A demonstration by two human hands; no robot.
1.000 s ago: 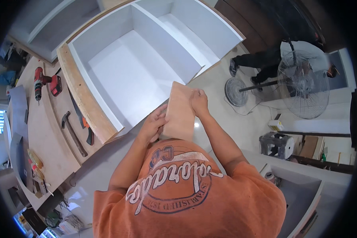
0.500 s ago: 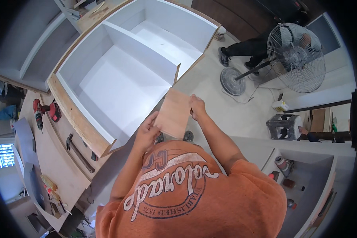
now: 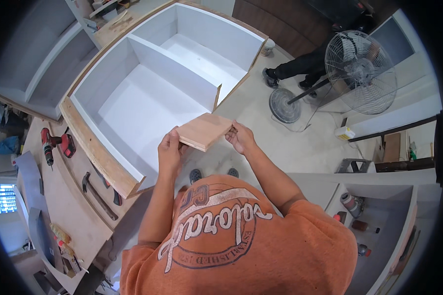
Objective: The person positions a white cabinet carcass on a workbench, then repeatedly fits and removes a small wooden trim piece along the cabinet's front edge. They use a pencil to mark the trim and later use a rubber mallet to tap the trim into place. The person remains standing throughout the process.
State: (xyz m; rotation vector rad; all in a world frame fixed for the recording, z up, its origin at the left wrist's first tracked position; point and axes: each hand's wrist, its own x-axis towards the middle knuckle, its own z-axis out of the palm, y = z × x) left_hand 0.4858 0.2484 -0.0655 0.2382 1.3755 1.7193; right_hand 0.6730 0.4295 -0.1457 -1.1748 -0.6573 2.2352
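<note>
Between my two hands is a small rectangular plywood board (image 3: 204, 130), pale brown, with its layered front edge showing. My left hand (image 3: 170, 147) grips its left end, thumb on top. At the right corner, the fingers of my right hand (image 3: 240, 138) pinch it. The board is held nearly flat above the floor, just off the near edge of a white-lined wooden cabinet carcass (image 3: 147, 93). A divider (image 3: 182, 66) splits that carcass into two compartments, and a notch shows at the divider's near end.
Left of the carcass, a workbench (image 3: 76, 196) bears a red cordless drill (image 3: 49, 146) and a claw hammer (image 3: 98, 195). A pedestal fan (image 3: 361, 72) stands at the far right, a person in dark trousers (image 3: 300, 65) behind it. An open cabinet (image 3: 394, 236) holding bottles is at right.
The board has tipped from upright-looking to nearly flat, so its layered edge now shows. My left hand has moved up and left, and my right hand slightly lower.
</note>
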